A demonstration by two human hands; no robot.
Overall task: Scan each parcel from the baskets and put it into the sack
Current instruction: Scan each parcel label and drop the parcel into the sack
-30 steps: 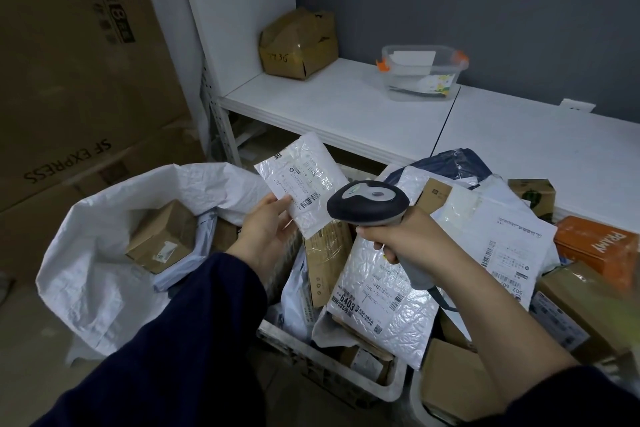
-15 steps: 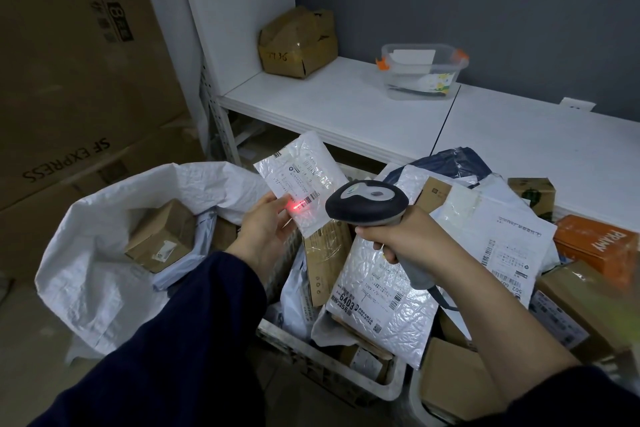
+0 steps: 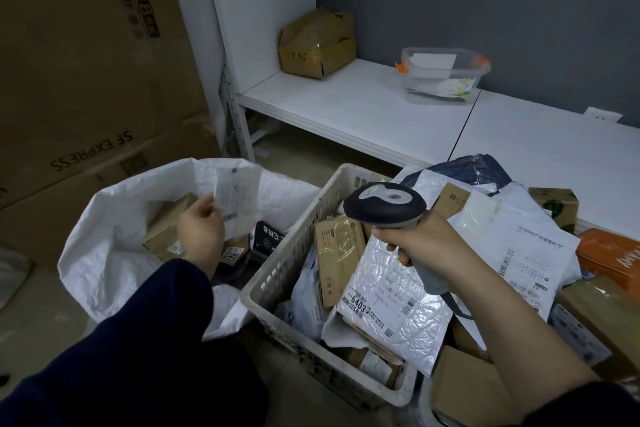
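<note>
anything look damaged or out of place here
The brown cardboard box at the back of the white shelf looks battered: its top is caved in and its front edge is split. The parcels heaped in the basket are just jumbled, not spilled.

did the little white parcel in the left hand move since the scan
Yes. The white parcel, held by the left hand, has swung left, off the basket and away from the scanner, and now hangs over the open sack.
</note>
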